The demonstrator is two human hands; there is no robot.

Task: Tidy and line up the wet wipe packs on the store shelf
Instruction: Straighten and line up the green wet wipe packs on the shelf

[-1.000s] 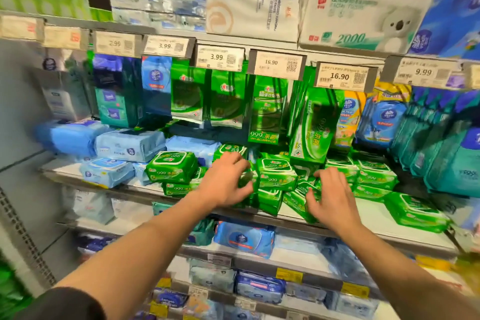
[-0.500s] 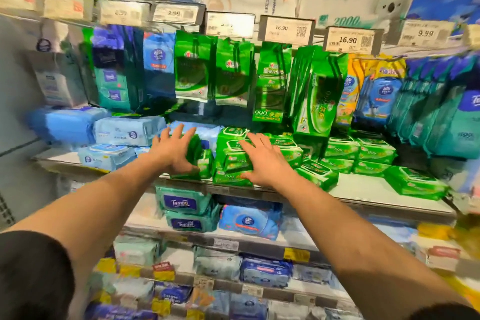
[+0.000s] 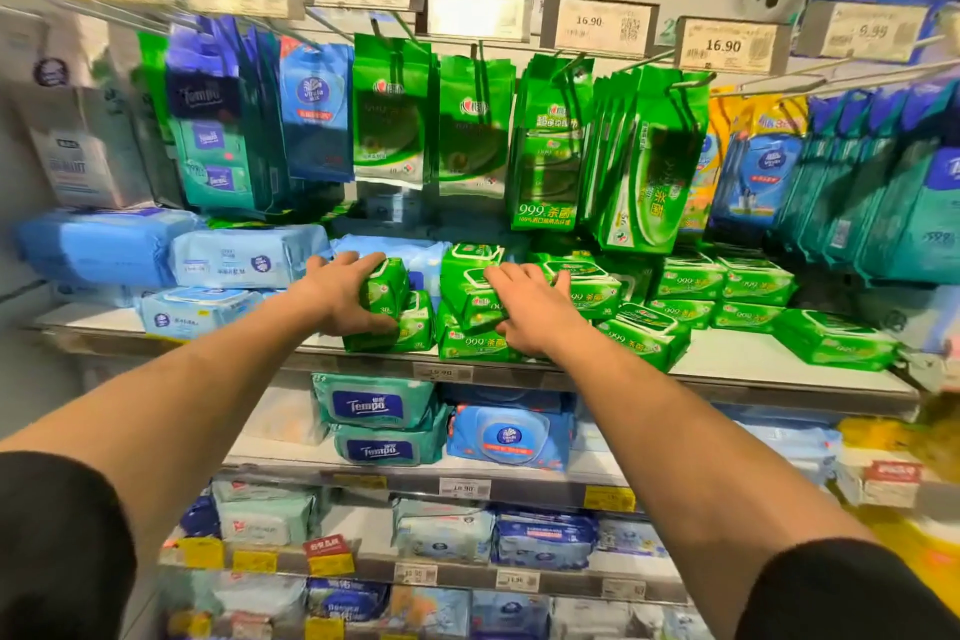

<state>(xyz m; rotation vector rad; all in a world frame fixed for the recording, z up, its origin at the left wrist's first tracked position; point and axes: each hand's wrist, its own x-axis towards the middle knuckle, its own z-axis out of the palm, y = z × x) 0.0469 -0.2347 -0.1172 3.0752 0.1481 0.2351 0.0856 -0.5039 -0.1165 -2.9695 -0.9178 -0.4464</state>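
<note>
Green wet wipe packs lie in loose stacks on the white shelf (image 3: 753, 359). My left hand (image 3: 340, 294) wraps around a tilted green pack (image 3: 387, 286) on top of another green pack (image 3: 410, 327) at the left end of the green group. My right hand (image 3: 530, 309) lies palm down, fingers spread, on the middle stack of green packs (image 3: 470, 299). To its right more green packs (image 3: 644, 333) sit skewed, and one pack (image 3: 831, 340) lies apart at the far right.
Pale blue wipe packs (image 3: 244, 257) sit stacked at the shelf's left. Green hanging packs (image 3: 550, 146) and blue ones (image 3: 311, 109) dangle from hooks just above. Price tags (image 3: 727, 46) line the rail overhead. Lower shelves hold Tempo packs (image 3: 371, 403) and blue packs (image 3: 511, 437).
Both hands shifted left along the shelf from the middle green packs. My left hand closed around the leftmost upper green pack, and my right hand settled flat on the middle stack.
</note>
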